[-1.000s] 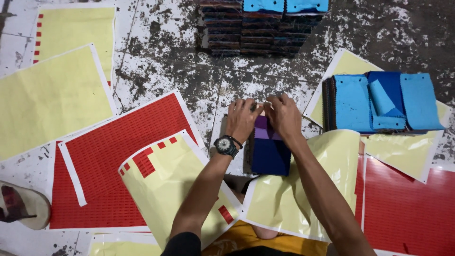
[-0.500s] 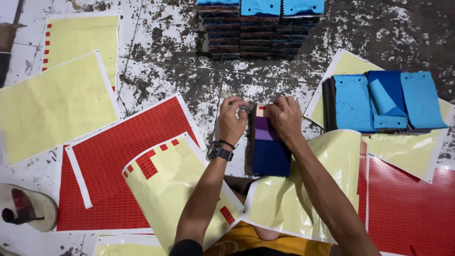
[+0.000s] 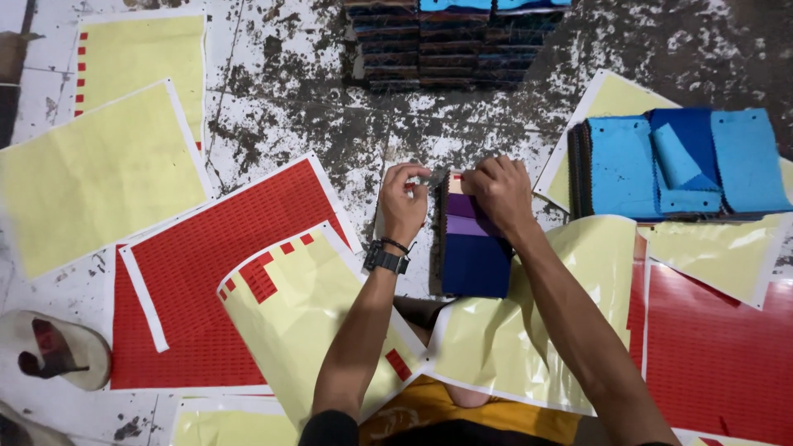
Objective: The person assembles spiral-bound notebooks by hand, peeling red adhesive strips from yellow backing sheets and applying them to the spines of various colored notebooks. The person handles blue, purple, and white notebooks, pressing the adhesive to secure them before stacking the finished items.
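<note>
A small stack of fabric swatches point(image 3: 473, 256), dark blue with purple layers on top, lies on the floor in front of me. My right hand point(image 3: 500, 192) presses on its far end, fingers curled over the top swatch. My left hand point(image 3: 402, 202), with a black watch on the wrist, sits just left of the stack and pinches something small and red at its fingertips. A curled yellow backing sheet point(image 3: 306, 318) with a few red stickers left on it lies under my left forearm.
A red sticker sheet point(image 3: 190, 272) and yellow backing sheets point(image 3: 91, 182) cover the floor at left. Light blue swatch stacks point(image 3: 686, 161) lie at right, more stacked swatches point(image 3: 446, 41) at the top. Another red sheet point(image 3: 719, 355) lies lower right, a sandal point(image 3: 49, 351) lower left.
My left hand has drawn a little away from the stack to the left. My right hand stays on the stack's far end.
</note>
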